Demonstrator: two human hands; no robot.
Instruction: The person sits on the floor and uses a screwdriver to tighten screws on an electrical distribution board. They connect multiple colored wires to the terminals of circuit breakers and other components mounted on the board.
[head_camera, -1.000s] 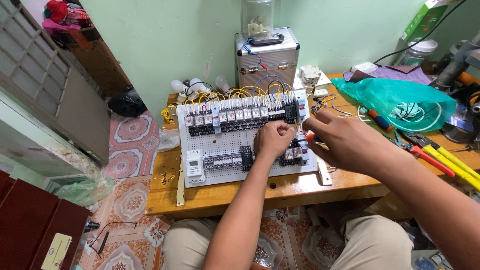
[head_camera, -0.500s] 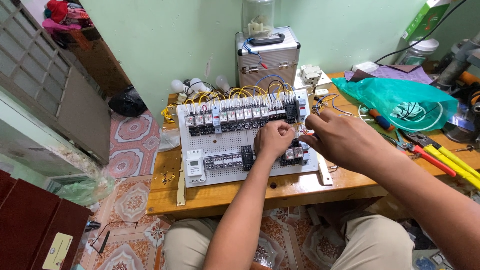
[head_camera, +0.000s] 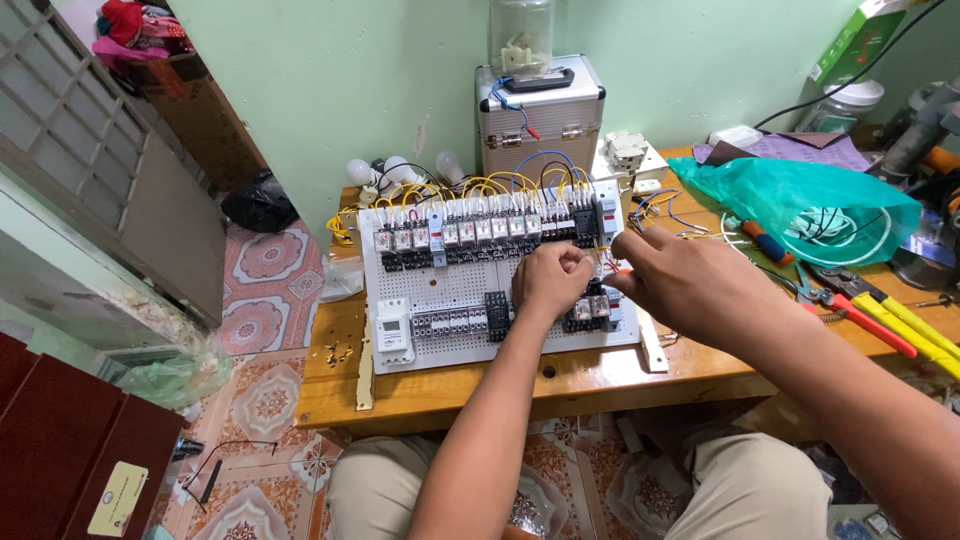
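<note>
Home elec. workshop: relay board (head_camera: 480, 290), pliers (head_camera: 850, 300), wooden bench (head_camera: 440, 385).

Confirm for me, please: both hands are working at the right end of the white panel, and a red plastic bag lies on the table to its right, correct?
Not quite. The head view shows both hands, left and right, at the right end of the white panel, but the plastic bag on the table to its right is green, not red.
</note>
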